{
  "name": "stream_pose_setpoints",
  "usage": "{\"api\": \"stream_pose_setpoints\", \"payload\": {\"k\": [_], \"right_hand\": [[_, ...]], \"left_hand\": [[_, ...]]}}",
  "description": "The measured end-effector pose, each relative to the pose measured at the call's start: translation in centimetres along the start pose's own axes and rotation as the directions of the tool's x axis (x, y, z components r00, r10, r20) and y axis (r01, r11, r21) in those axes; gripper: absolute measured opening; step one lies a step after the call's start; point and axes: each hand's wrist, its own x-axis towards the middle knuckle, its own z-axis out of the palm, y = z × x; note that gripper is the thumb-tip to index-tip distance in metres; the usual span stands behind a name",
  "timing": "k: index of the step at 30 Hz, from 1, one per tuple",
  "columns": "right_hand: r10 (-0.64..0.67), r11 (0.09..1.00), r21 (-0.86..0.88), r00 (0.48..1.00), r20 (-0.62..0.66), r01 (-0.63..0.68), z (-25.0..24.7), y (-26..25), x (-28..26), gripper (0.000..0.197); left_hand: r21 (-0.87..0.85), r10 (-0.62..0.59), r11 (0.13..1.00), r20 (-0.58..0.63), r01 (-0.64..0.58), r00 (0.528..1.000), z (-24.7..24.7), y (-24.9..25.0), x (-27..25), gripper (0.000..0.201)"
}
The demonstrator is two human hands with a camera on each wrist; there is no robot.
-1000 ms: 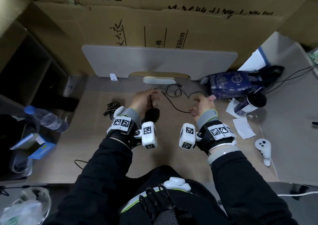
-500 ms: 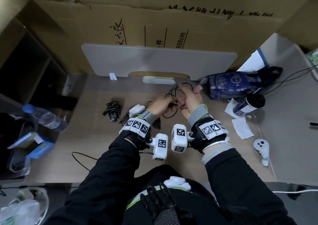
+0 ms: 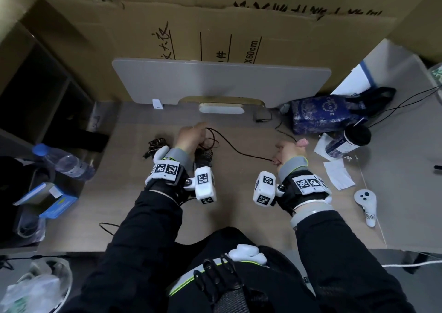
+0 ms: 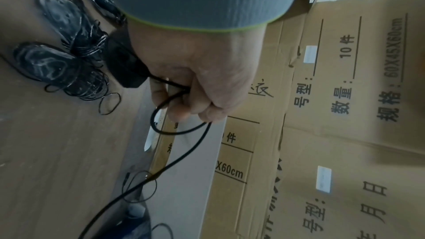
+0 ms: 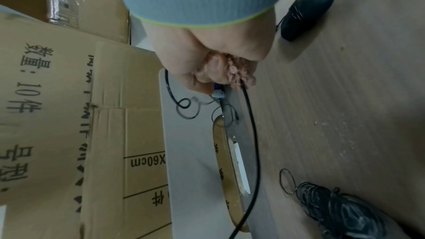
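Your left hand (image 3: pixel 191 138) is closed on a loop of the cable (image 3: pixel 239 151), the mouse (image 4: pixel 124 64) against its palm. Your right hand (image 3: pixel 290 149) pinches the same cable (with a pink fluffy scrap (image 5: pixel 241 74)). It stretches left-to-right above the tabletop (image 3: pixel 239 217), and the free length lies rightward.

left grip (image 3: pixel 191 137) curled tight, reaching forward; right grip (image 3: pixel 288 151) fisted, back seemingly upward; both well apart.

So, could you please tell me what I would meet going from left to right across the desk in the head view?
In order: water bottle → cable-wrapped mouse → left hand → black cable running between the hands → right hand → white controller.
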Motion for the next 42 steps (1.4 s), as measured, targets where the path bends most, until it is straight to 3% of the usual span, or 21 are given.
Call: {"api": "stream_pose_setpoints", "payload": {"k": [3, 7, 11, 14, 17, 21, 26, 29, 33, 36, 42], "right_hand": [[-0.024, 0.999, 0.027, 0.999, -0.032, 0.025, 0.5, -0.8, -0.6, 0.025], [-0.057, 0.997, 0.05, 0.996, 0.068, 0.054, 2.2, -1.2, -3.3, 0.031], [-0.092, 0.982, 0.181, 0.969, 0.228, 0.051, 4.4, -0.8, -5.9, 0.034], [-0.1, 0.963, 0.269, 0.947, 0.306, 0.015, 5.3, -1.4, -7.0, 0.033], [-0.116, 0.918, 0.396, 0.936, 0.332, -0.027, 5.6, -2.2, -7.1, 0.024], [-0.138, 0.895, 0.445, 0.92, 0.366, -0.042, 5.5, -2.2, -7.6, 0.021], [-0.213, 0.893, 0.449, 0.897, 0.388, 0.018, 5.8, -1.7, -7.5, 0.018], [-0.236, 0.883, 0.468, 0.898, 0.371, 0.038, 5.8, -1.5, -7.3, 0.018], [-0.255, 0.889, 0.449, 0.907, 0.334, 0.084, 5.9, -1.8, -7.4, 0.031], [-0.261, 0.919, 0.369, 0.918, 0.298, 0.142, 5.9, -2.1, -7.4, 0.037], [-0.247, 0.941, 0.29, 0.938, 0.244, 0.173, 5.9, -2.3, -7.6, 0.044]], "left_hand": [[0.002, 0.041, 0.999, 0.092, -0.041, 0.995, 1.0, -0.4, -0.6, 0.044], [-0.102, 0.044, 0.995, 0.315, -0.012, 0.948, 2.1, -0.9, -1.2, 0.035], [0.119, -0.026, 0.993, 0.347, -0.017, 0.938, 3.5, -1.6, -2.0, 0.024], [0.365, -0.069, 0.928, 0.38, -0.081, 0.922, 3.5, -1.9, -2.4, 0.03], [0.412, -0.068, 0.9, 0.451, -0.139, 0.89, 3.3, -2.1, -2.7, 0.021], [0.353, 0.001, 0.922, 0.409, -0.159, 0.913, 3.7, -2.0, -3.0, 0.029], [0.238, -0.017, 0.967, 0.4, -0.086, 0.916, 4.2, -2.4, -2.9, 0.017], [0.264, 0.0, 0.959, 0.374, -0.106, 0.928, 4.5, -2.5, -2.7, 0.023], [0.239, 0.058, 0.959, 0.363, -0.154, 0.93, 4.7, -2.8, -3.0, 0.02], [0.09, 0.108, 0.986, 0.304, -0.141, 0.947, 4.9, -2.9, -3.4, 0.026], [0.087, 0.038, 0.994, 0.348, -0.073, 0.937, 5.0, -1.9, -3.2, 0.035]]}}
